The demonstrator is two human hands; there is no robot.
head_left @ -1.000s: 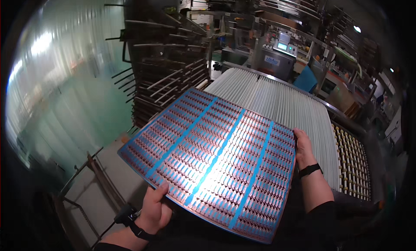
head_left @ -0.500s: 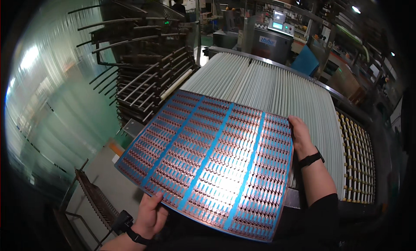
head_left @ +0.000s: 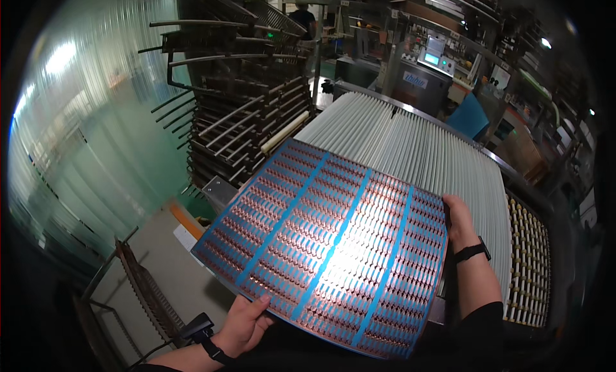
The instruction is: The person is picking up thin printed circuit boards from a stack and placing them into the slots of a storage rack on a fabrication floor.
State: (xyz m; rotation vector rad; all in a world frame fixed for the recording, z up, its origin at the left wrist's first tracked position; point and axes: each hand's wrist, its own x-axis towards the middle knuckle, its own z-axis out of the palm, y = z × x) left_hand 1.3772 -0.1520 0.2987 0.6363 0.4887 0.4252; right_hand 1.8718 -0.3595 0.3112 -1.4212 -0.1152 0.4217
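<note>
- The flat panel (head_left: pixel 295 221), blue with rows of copper-coloured pattern and plain blue bands, lies tilted between the two hands; the directions below run from its middle. A bright glare sits on its near right half.
- At 7 to 8 o'clock the left hand (head_left: pixel 249 322) pinches the panel's near left edge, thumb on top, the other fingers partly hidden below.
- Between 2 and 3 o'clock the right hand (head_left: pixel 459 221) grips the right edge; how its fingers sit underneath cannot be told.
- At 1 o'clock spreads a bed of pale rods (head_left: pixel 410 134), closely set. The panel's far edge overlaps it in view; whether they touch is unclear.
- At 3 o'clock, beside that bed, lies a section of yellow and white rollers (head_left: pixel 529 256).
- At 8 to 9 o'clock is a pale grey flat surface (head_left: pixel 186 295), with a dark toothed rail (head_left: pixel 144 288) at its left.
- At 11 o'clock stands a dark rack (head_left: pixel 231 115) of projecting bars.
- At 10 o'clock hangs a translucent curtain (head_left: pixel 96 141), greenish and lit from behind.
- At 1 o'clock, beyond the bed, a control box (head_left: pixel 436 60) shows a lit screen; a blue sheet (head_left: pixel 468 115) leans nearby.
- Near 12 o'clock, far back, is a person in dark clothing (head_left: pixel 303 22).
</note>
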